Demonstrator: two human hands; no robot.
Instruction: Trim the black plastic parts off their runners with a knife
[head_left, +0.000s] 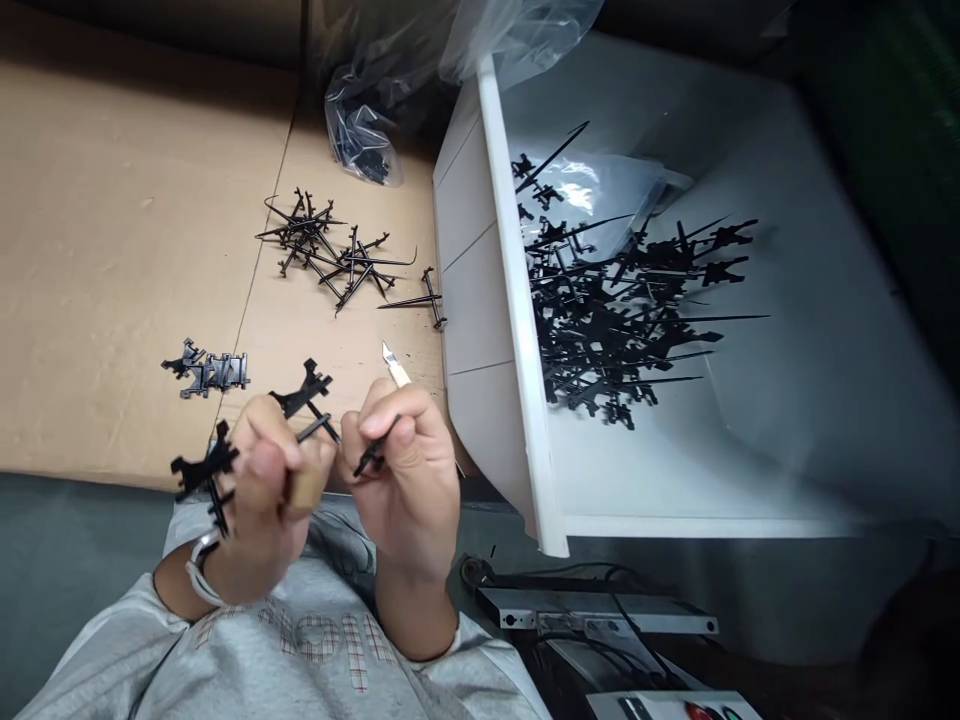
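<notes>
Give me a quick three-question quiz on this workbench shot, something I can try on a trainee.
1. Multiple choice: where does the biggest heap of plastic parts lie? A) in the white bin; B) in the person's lap; C) on a metal shelf.
2. True or false: the knife points its blade up above the right hand.
3. Fill in the colour: the left hand holds a ____ plastic part.

Key: 1 A; 2 true; 3 black.
</notes>
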